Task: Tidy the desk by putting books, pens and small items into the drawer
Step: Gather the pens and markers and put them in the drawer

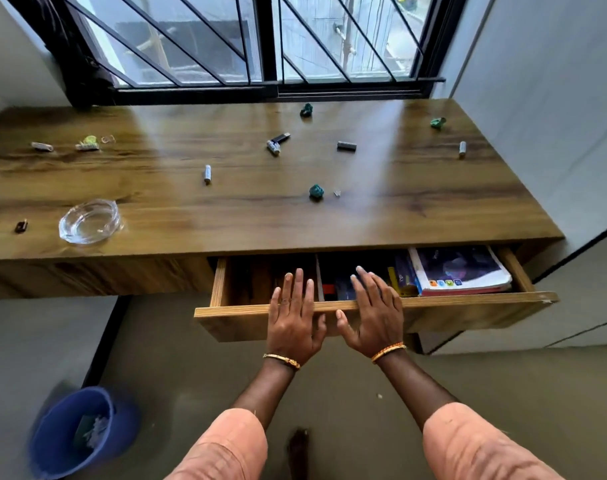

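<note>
The wooden drawer under the desk stands pulled out. Inside lie a stack of books at the right and pens and small items in the middle. My left hand and my right hand rest side by side over the drawer's front edge, fingers straight, holding nothing. On the desk lie scattered small things: a silver marker, a black USB stick, a black cap, another marker and crumpled green wads.
A glass ashtray sits at the desk's left front, with small clips farther back. A blue waste bin stands on the floor at the lower left. A barred window runs behind the desk; a white wall closes the right.
</note>
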`<act>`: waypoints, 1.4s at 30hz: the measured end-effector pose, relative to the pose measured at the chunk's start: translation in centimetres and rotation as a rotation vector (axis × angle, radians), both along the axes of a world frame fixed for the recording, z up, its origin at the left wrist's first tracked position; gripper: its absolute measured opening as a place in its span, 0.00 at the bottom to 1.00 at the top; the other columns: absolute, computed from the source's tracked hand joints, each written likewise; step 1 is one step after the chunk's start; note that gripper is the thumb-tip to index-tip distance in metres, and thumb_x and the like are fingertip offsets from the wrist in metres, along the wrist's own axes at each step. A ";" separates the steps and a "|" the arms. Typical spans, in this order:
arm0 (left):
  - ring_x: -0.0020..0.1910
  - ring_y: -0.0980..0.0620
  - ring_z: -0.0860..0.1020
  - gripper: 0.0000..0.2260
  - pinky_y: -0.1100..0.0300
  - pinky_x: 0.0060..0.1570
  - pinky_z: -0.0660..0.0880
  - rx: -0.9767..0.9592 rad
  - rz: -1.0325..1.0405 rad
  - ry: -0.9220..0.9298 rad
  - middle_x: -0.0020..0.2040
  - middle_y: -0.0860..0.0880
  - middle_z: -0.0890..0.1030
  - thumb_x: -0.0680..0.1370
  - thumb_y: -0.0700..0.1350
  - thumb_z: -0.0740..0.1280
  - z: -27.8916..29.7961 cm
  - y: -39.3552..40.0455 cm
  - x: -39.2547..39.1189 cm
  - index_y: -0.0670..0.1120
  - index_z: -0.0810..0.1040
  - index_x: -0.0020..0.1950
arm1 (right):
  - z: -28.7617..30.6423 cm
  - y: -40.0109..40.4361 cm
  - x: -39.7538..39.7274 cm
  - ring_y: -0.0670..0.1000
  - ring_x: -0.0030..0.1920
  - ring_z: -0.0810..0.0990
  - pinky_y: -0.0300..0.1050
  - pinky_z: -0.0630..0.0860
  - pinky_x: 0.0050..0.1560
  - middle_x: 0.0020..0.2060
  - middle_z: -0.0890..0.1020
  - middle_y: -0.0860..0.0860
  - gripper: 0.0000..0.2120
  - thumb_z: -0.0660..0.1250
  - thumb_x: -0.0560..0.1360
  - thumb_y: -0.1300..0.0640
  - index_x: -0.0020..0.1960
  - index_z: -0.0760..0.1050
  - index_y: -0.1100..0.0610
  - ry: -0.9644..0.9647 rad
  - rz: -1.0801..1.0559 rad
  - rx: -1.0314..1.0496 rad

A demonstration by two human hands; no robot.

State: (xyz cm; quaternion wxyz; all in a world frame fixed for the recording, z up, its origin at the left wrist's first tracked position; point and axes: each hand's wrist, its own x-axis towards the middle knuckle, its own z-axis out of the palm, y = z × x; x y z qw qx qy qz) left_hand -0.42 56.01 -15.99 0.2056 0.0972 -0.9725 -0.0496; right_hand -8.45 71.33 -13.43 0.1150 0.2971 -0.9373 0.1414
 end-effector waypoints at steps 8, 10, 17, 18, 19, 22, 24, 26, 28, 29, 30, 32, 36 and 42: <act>0.78 0.47 0.43 0.33 0.53 0.75 0.41 -0.076 -0.022 0.089 0.78 0.44 0.44 0.77 0.49 0.56 -0.6 -4.8 -8.3 0.43 0.46 0.78 | -0.8 -4.4 -7.8 0.58 0.73 0.60 0.54 0.54 0.72 0.72 0.65 0.56 0.33 0.62 0.71 0.44 0.71 0.63 0.58 0.099 -0.055 -0.084; 0.78 0.46 0.46 0.32 0.53 0.75 0.43 -0.102 -0.033 0.134 0.78 0.44 0.50 0.75 0.44 0.57 -1.4 -5.1 -8.9 0.44 0.49 0.77 | -1.8 -5.0 -8.3 0.58 0.71 0.62 0.54 0.53 0.71 0.70 0.66 0.55 0.31 0.64 0.70 0.47 0.70 0.64 0.57 0.152 -0.095 -0.131; 0.65 0.45 0.69 0.16 0.51 0.67 0.57 -0.083 -0.064 0.319 0.66 0.45 0.69 0.79 0.39 0.55 -2.2 -5.3 -10.5 0.46 0.68 0.66 | -3.8 -5.6 -9.6 0.58 0.67 0.65 0.53 0.52 0.70 0.66 0.68 0.54 0.28 0.63 0.70 0.47 0.66 0.65 0.57 0.378 -0.122 -0.193; 0.65 0.46 0.70 0.16 0.52 0.66 0.57 -0.120 -0.065 0.330 0.66 0.46 0.70 0.77 0.41 0.59 -2.2 -5.5 -10.6 0.46 0.68 0.66 | -3.9 -5.7 -9.7 0.58 0.67 0.65 0.53 0.52 0.70 0.66 0.68 0.54 0.28 0.63 0.69 0.47 0.66 0.65 0.57 0.390 -0.123 -0.198; 0.65 0.47 0.70 0.18 0.52 0.66 0.57 -0.151 -0.066 0.341 0.65 0.46 0.70 0.75 0.43 0.61 -2.3 -5.7 -10.6 0.47 0.68 0.65 | -3.9 -5.7 -9.7 0.58 0.67 0.65 0.53 0.52 0.70 0.65 0.68 0.54 0.28 0.63 0.69 0.47 0.66 0.65 0.57 0.397 -0.122 -0.200; 0.65 0.47 0.70 0.16 0.52 0.66 0.56 -0.154 -0.073 0.358 0.65 0.46 0.70 0.76 0.42 0.59 -2.5 -5.9 -10.7 0.47 0.69 0.65 | -3.7 -5.9 -9.6 0.58 0.66 0.66 0.53 0.51 0.71 0.65 0.68 0.55 0.29 0.63 0.68 0.47 0.66 0.65 0.57 0.398 -0.126 -0.203; 0.66 0.46 0.69 0.15 0.52 0.66 0.56 -0.134 -0.080 0.362 0.65 0.46 0.70 0.78 0.40 0.55 -2.4 -5.7 -10.8 0.47 0.69 0.65 | -3.4 -6.0 -9.4 0.58 0.66 0.66 0.53 0.51 0.71 0.65 0.68 0.55 0.29 0.64 0.67 0.47 0.65 0.65 0.58 0.384 -0.137 -0.224; 0.66 0.46 0.69 0.16 0.52 0.66 0.56 -0.125 -0.084 0.341 0.65 0.46 0.70 0.78 0.41 0.56 -2.2 -5.7 -10.7 0.47 0.69 0.65 | -3.1 -6.2 -9.0 0.59 0.67 0.66 0.54 0.53 0.70 0.65 0.68 0.55 0.30 0.64 0.67 0.47 0.65 0.65 0.58 0.351 -0.146 -0.240; 0.65 0.46 0.70 0.17 0.52 0.66 0.56 -0.148 -0.064 0.308 0.65 0.45 0.70 0.76 0.41 0.58 -1.7 -5.7 -10.6 0.47 0.68 0.65 | -2.5 -6.4 -8.7 0.59 0.67 0.65 0.55 0.53 0.69 0.65 0.69 0.55 0.32 0.64 0.64 0.46 0.65 0.66 0.58 0.304 -0.152 -0.239; 0.65 0.46 0.70 0.17 0.52 0.66 0.56 -0.143 -0.063 0.297 0.65 0.45 0.70 0.76 0.42 0.59 -1.5 -5.7 -10.6 0.46 0.68 0.65 | -2.2 -6.4 -8.7 0.59 0.67 0.65 0.55 0.53 0.69 0.65 0.69 0.55 0.33 0.64 0.62 0.46 0.64 0.66 0.58 0.270 -0.157 -0.231; 0.65 0.46 0.69 0.18 0.52 0.66 0.56 -0.139 -0.066 0.287 0.65 0.45 0.69 0.75 0.42 0.60 -1.2 -5.5 -10.5 0.46 0.68 0.65 | -1.9 -6.4 -8.6 0.59 0.67 0.65 0.54 0.53 0.69 0.64 0.69 0.55 0.35 0.63 0.59 0.46 0.64 0.66 0.58 0.237 -0.162 -0.221; 0.66 0.46 0.68 0.18 0.52 0.65 0.58 -0.139 -0.065 0.217 0.65 0.45 0.69 0.75 0.43 0.59 -0.5 -5.3 -10.0 0.46 0.68 0.65 | -1.1 -6.6 -8.1 0.58 0.66 0.65 0.54 0.55 0.69 0.63 0.69 0.54 0.35 0.62 0.56 0.48 0.63 0.66 0.57 0.173 -0.190 -0.213; 0.65 0.45 0.66 0.20 0.51 0.62 0.61 -0.076 -0.037 0.035 0.64 0.45 0.67 0.73 0.43 0.56 2.0 -4.8 -9.1 0.46 0.67 0.64 | 0.3 -6.8 -7.4 0.57 0.63 0.66 0.54 0.58 0.67 0.59 0.73 0.56 0.32 0.59 0.55 0.52 0.59 0.68 0.56 0.093 -0.247 -0.190; 0.64 0.44 0.69 0.31 0.53 0.63 0.64 -0.009 -0.037 -0.289 0.62 0.43 0.75 0.65 0.46 0.64 4.6 -4.8 -6.3 0.42 0.65 0.68 | 1.3 -7.3 -6.3 0.58 0.63 0.66 0.55 0.57 0.67 0.58 0.74 0.59 0.33 0.67 0.55 0.59 0.60 0.68 0.59 0.067 -0.309 -0.057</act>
